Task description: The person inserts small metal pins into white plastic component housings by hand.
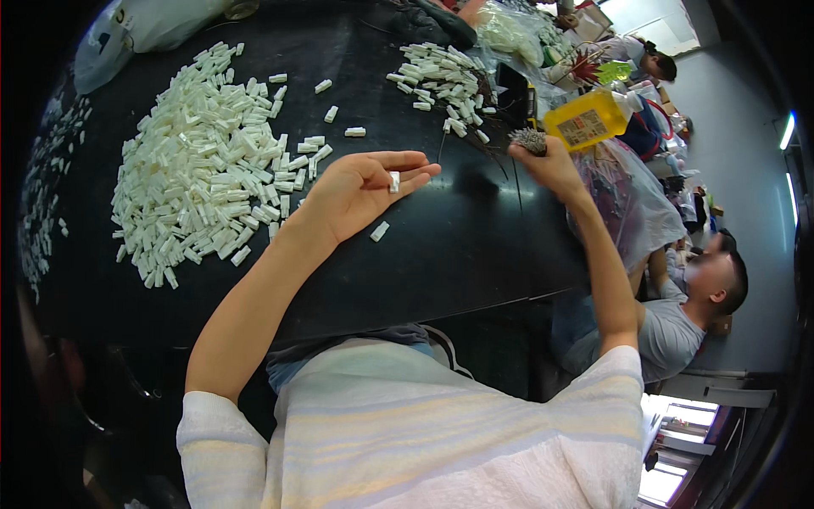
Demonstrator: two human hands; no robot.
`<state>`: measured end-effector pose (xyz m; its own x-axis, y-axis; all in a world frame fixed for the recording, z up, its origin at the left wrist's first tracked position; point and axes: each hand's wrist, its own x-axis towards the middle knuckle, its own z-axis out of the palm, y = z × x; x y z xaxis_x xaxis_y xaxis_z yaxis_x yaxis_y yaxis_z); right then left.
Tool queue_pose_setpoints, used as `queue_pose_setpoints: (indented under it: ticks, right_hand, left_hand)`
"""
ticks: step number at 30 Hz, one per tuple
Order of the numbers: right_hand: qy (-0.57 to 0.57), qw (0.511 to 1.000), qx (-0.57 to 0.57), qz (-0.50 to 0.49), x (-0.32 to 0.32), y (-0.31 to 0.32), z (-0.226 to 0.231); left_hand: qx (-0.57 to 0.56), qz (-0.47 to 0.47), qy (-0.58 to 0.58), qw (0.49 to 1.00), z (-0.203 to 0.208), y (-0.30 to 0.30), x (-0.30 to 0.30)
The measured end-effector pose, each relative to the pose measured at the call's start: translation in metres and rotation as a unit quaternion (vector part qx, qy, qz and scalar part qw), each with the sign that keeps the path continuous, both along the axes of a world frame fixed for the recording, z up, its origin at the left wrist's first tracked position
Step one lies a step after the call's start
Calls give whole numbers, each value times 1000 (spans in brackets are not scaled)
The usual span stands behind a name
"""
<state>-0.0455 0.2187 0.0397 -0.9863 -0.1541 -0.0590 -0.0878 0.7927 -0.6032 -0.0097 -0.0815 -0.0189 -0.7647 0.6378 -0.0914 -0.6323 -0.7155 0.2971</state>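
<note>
My left hand is over the black table, palm turned up. A small white plastic piece is held between its thumb and fingers, with the fingertips stretched out to the right. Another loose white piece lies on the table just below that hand. Farther right, my right hand is closed around a bunch of thin grey pieces with bristly, metal-looking ends. Their exact kind is too small to make out. To the left of my left hand spreads a large heap of white plastic pieces.
A smaller pile of white pieces lies at the far side, beside thin dark wires. A bottle of yellow liquid and a clear plastic bag are by my right hand. A person in grey sits at right.
</note>
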Motion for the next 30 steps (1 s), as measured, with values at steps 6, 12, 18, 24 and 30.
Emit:
queue_pose_setpoints:
  ticks: [6,12,18,24,30]
  right_hand:
    - [-221,890,-399,33,20,-78,-24]
    - [-226,838,-497,5,28,-93,-42]
    - [-203,852,-482,-6,32,-92,-48]
    - [-137,899,-416,11,35,-90,-50]
    - [-133,912,-387,12,38,-93,-45]
  left_hand:
    - [-113,-21,96,989,2,0,0]
    - [-194,-4,126,973,1,-5,-1]
    - [-254,9,84,963,2,-5,-1]
    - [-277,-9,71,958,3,0,-1]
    - [-263,-10,99,960,2,1,0]
